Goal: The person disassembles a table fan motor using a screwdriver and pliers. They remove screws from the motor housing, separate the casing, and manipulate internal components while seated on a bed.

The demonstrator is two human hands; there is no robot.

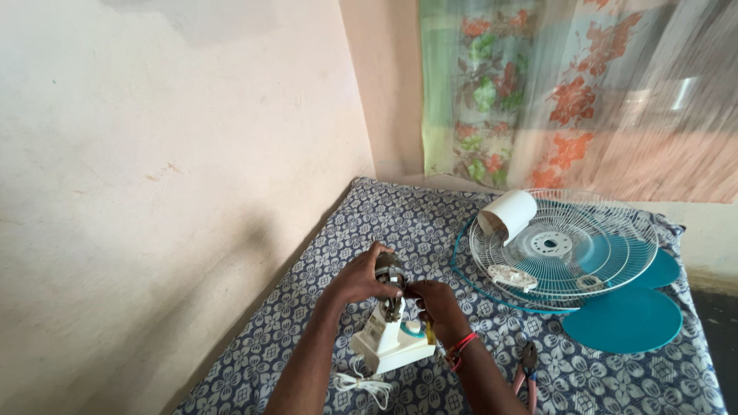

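Bare grey metal fan motor point(390, 275) stands atop white plastic fan body point(392, 340) on blue-and-white patterned bed cover point(430, 223), long axis upright. Left hand point(360, 278) cups motor from left; right hand point(440, 301) pinches its right side. Both equally near.

Label: small pale rectangular sticker point(374, 329) on the side of the white fan base point(392, 346), just below the hands.
Print: too small to make out.
Packages, signs, screens: none visible.
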